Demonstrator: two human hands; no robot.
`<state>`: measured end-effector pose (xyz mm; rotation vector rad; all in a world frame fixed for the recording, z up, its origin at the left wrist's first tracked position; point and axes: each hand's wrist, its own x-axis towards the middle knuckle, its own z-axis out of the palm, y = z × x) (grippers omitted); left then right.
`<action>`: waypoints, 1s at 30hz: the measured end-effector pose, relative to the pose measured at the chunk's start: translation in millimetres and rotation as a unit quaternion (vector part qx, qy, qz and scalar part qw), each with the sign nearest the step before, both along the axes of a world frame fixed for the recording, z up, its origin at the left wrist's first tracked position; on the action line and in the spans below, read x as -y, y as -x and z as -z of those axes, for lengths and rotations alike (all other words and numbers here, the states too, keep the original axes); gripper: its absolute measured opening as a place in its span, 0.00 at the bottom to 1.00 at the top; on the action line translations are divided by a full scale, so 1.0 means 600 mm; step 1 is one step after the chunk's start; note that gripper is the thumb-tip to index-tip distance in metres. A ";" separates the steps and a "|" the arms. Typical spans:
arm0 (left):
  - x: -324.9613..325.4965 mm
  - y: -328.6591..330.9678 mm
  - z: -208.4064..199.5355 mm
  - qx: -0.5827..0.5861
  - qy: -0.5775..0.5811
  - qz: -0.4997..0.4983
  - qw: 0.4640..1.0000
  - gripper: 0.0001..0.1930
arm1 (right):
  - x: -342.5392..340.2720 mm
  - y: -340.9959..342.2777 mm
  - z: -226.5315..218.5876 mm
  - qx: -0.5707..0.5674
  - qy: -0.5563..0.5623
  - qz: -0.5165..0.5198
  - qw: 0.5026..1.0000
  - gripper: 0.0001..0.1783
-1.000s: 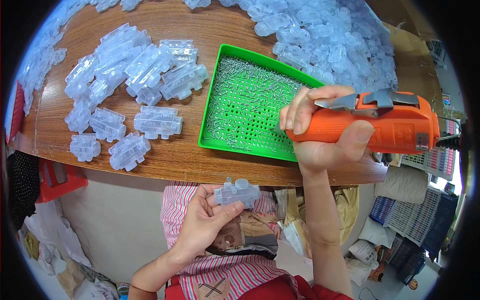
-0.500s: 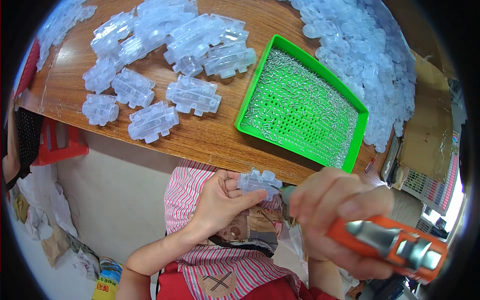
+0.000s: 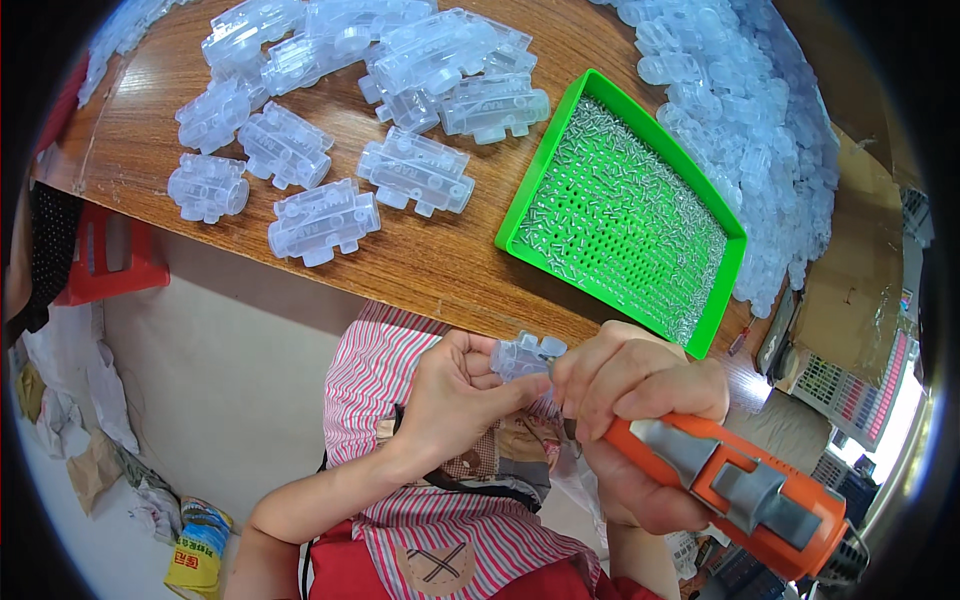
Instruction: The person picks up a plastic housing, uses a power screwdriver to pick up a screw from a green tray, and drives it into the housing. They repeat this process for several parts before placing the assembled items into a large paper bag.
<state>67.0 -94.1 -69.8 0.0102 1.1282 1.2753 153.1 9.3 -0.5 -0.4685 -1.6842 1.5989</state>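
My left hand (image 3: 455, 395) grips a clear plastic casing (image 3: 520, 354) just off the table's front edge, thumb across its near side. Wrapped in my right hand (image 3: 640, 415) is an orange power screwdriver (image 3: 745, 490) with grey metal parts, its body sloping down to the right. The driver's front end points at the casing; my right fingers hide the tip, so contact cannot be made out. Beyond my hands a green tray (image 3: 508, 238) with a perforated bottom holds many small silver screws (image 3: 590, 160).
Several similar clear casings (image 3: 415, 172) lie spread and piled on the wooden table (image 3: 440, 265) at the left. A large heap of clear plastic parts (image 3: 745, 130) covers the far right. A red stool (image 3: 115, 260) stands on the floor at the left, near a yellow bag (image 3: 197, 550).
My right hand has brought the screwdriver left, closer to the casing, and now covers part of it. The left hand keeps its hold. The whole view has shifted slightly.
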 end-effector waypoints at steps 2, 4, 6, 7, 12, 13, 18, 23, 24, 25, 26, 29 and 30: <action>0.003 0.004 0.000 0.004 0.008 -0.010 1.000 0.19 | 0.005 0.005 0.009 -0.006 0.001 -0.008 1.000 0.39; 0.003 0.002 0.002 -0.002 0.004 -0.006 1.000 0.19 | 0.005 0.005 0.005 -0.005 -0.010 -0.010 1.000 0.38; 0.003 -0.002 0.005 -0.012 -0.002 -0.002 1.000 0.19 | 0.005 0.003 0.006 -0.004 -0.019 -0.015 1.000 0.36; 0.005 -0.004 0.007 -0.011 -0.007 -0.017 1.000 0.19 | 0.002 -0.004 0.005 0.012 -0.022 -0.039 0.999 0.36; 0.002 0.001 -0.004 0.000 -0.008 -0.009 1.000 0.18 | -0.005 -0.011 -0.007 -0.034 0.104 0.001 0.994 0.27; -0.001 0.000 -0.008 0.002 -0.018 -0.003 1.000 0.18 | -0.011 -0.011 -0.018 -0.080 0.154 0.000 0.985 0.32; 0.012 0.013 -0.025 0.039 -0.009 0.037 0.999 0.18 | -0.108 -0.030 -0.035 -0.172 0.029 -0.016 0.985 0.48; 0.028 0.040 -0.045 0.066 0.001 0.080 0.995 0.20 | -0.147 -0.019 0.008 -0.098 0.054 0.134 0.985 0.44; 0.034 0.046 -0.046 0.045 -0.001 0.090 0.995 0.21 | -0.148 -0.017 0.019 -0.090 0.052 0.136 0.985 0.44; 0.037 0.050 -0.045 0.046 0.002 0.092 0.995 0.21 | -0.148 -0.019 0.024 -0.092 0.041 0.120 0.988 0.43; 0.039 0.053 -0.043 0.041 0.012 0.101 0.994 0.22 | -0.147 -0.018 0.027 -0.091 0.045 0.123 0.987 0.43; 0.042 0.051 -0.041 0.040 0.020 0.095 0.995 0.24 | -0.139 -0.011 0.032 -0.096 0.035 0.135 0.986 0.43; 0.040 0.049 -0.041 0.028 0.011 0.098 0.995 0.23 | -0.139 -0.010 0.035 -0.098 0.044 0.124 0.986 0.43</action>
